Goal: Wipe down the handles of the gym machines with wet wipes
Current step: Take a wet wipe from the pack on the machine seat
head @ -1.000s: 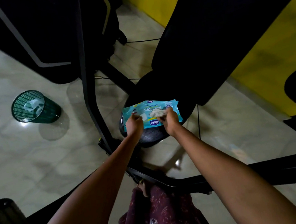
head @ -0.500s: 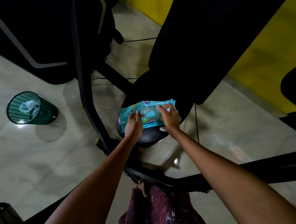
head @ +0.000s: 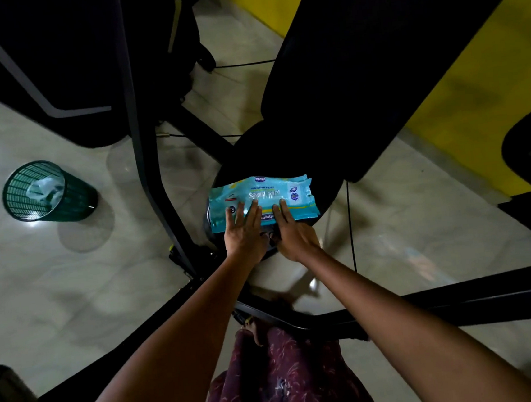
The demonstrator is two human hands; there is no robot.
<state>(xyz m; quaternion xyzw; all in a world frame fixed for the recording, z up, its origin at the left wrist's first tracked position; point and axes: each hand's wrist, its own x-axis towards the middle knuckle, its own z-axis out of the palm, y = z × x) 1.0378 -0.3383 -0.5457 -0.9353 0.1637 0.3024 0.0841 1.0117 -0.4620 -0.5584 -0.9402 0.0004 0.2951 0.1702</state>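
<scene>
Both hands had flattened since the earlier frames, when the right hand (head: 295, 233) pinched at the middle of the wipes pack (head: 262, 201) and the left hand (head: 244, 232) steadied it. Now straight fingers of each pressed down on the pack's near half, gripping nothing, probably to seal the flap and keep the wipes moist. No loose wipe showed in either hand. The pack lay flat on the round black seat (head: 322, 163), its left end reaching the seat's rim, so a hard push that way could slide it off. A dark frame bar (head: 150, 166) rose just left of the seat and a big pad (head: 390, 59) overhung its far side. Open floor (head: 88, 299) lay to the left, where a green bin (head: 47, 192) stood well apart.
</scene>
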